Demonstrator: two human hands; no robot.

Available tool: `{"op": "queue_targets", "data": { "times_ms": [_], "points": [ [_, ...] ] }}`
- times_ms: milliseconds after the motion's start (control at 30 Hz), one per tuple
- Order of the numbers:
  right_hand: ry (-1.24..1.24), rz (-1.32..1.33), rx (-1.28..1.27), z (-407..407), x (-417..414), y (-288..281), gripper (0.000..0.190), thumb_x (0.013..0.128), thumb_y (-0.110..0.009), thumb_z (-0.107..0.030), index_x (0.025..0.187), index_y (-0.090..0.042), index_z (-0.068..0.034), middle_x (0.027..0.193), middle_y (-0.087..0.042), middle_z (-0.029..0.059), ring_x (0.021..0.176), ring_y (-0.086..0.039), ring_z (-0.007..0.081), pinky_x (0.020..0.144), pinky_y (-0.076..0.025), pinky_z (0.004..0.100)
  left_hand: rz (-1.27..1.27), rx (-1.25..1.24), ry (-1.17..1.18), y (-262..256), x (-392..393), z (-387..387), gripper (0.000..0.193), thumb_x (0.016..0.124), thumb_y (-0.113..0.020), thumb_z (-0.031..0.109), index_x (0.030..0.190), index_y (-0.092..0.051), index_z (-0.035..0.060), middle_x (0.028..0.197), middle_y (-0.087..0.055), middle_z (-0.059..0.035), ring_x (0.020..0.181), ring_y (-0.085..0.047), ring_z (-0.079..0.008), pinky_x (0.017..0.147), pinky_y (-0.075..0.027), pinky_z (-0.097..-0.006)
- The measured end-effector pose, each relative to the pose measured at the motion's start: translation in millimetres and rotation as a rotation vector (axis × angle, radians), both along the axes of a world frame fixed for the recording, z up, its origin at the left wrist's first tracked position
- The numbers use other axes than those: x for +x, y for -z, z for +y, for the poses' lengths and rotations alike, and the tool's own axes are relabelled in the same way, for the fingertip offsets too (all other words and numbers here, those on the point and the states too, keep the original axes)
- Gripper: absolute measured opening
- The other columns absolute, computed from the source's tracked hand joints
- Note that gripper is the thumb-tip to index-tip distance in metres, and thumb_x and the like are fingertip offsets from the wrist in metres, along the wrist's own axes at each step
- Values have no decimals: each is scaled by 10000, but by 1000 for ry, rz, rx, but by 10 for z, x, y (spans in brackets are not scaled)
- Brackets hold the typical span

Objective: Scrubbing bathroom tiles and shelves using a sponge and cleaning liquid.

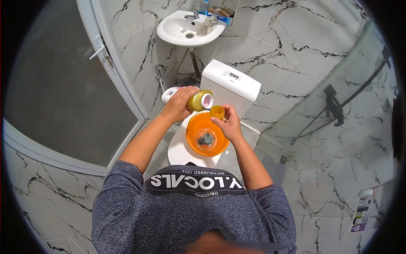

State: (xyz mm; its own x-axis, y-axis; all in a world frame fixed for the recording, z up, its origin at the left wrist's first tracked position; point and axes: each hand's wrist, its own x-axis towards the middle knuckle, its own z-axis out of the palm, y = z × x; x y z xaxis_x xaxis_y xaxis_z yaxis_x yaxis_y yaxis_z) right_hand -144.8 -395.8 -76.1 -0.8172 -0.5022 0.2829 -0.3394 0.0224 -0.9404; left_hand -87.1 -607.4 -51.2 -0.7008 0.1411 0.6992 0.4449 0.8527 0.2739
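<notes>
My left hand [179,106] is wrapped around a white and gold plastic bottle [195,102], tipped on its side with its uncapped mouth facing right. Just beyond that mouth, my right hand [229,122] grips a yellow cap [217,111], its hollow side up. Beneath both hands an orange bucket [192,139] rests on the closed white toilet lid [176,149]. In the bucket lies a dark grey-green wad [205,139], perhaps a cloth or scourer, in some foamy liquid. Whether liquid is leaving the bottle is hard to tell.
Behind the bucket rises the white toilet cistern [230,82]. A washbasin [173,31] on the wall holds a beige cloth [207,26]. To the left stands a door [63,82] with a white handle [97,52]; a glass shower panel [317,111] is at right.
</notes>
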Motion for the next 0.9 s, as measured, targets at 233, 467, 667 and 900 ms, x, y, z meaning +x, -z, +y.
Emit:
{"op": "queue_targets", "data": {
  "times_ms": [233, 467, 667, 900],
  "points": [
    [49, 304, 544, 30, -378, 175, 466, 618, -727, -82, 1016, -490, -28, 968, -574, 142, 888, -570, 294, 786, -455, 326, -101, 243, -96, 308, 178, -149, 644, 586, -671, 42, 1177, -423, 97, 1137, -514, -111, 1041, -500, -300, 890, -407, -373],
    [-39, 502, 943, -62, -443, 112, 460, 620, -686, -72, 1041, -502, -67, 1010, -523, 149, 965, -491, 330, 838, -423, 371, -190, 347, -158, 537, 359, -224, 693, 577, -709, 76, 1199, -404, 104, 1163, -500, -104, 1062, -488, -292, 902, -405, -361],
    [-73, 757, 980, -135, -540, -26, 443, 653, -657, -99, 1075, -526, -74, 1004, -522, 145, 954, -492, 326, 830, -425, 374, -209, 400, -182, 622, 403, -237, 706, 585, -723, 82, 1211, -401, 124, 1155, -509, -113, 1047, -509, -300, 882, -423, -352],
    [-1, 407, 615, -418, -430, -401, 417, 684, -668, -150, 1057, -511, -48, 957, -536, 152, 865, -546, 306, 767, -450, 383, -293, 483, -139, 638, 392, -228, 730, 575, -732, 107, 1216, -382, 118, 1174, -490, -119, 1082, -477, -306, 903, -404, -370]
  ]
}}
